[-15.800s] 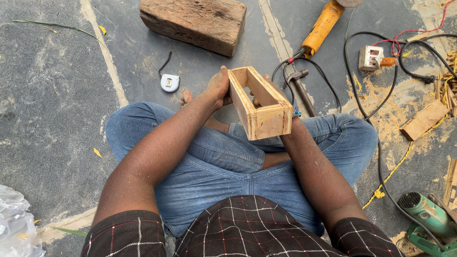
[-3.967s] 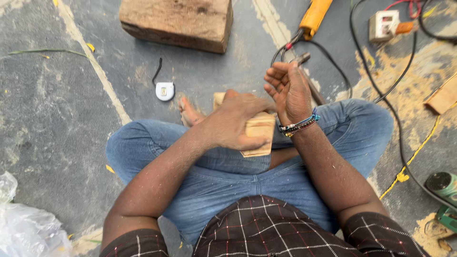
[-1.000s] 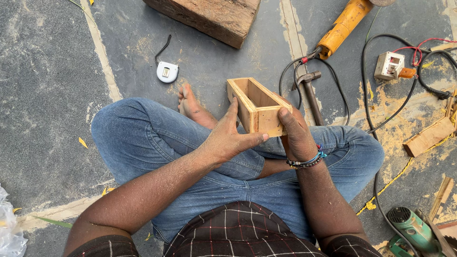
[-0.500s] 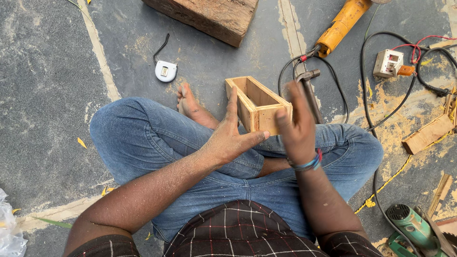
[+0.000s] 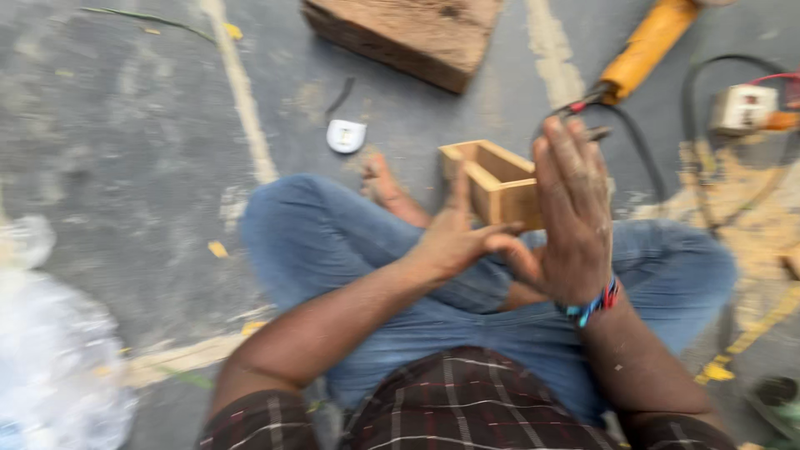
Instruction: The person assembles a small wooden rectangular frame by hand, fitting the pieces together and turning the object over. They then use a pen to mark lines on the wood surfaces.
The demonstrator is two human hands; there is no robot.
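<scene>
Over the lap, left hand (image 5: 454,242) clamped the wooden box (image 5: 497,182) — right hand (image 5: 571,212) flat, fingers together, against its side. Likely rubbing it clean; next needs steady grip.

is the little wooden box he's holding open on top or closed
Open on top. The wooden box shows bare inner walls and a hollow, with no lid; the left hand steadies it. Contents: cannot tell, the picture is blurred.
</scene>
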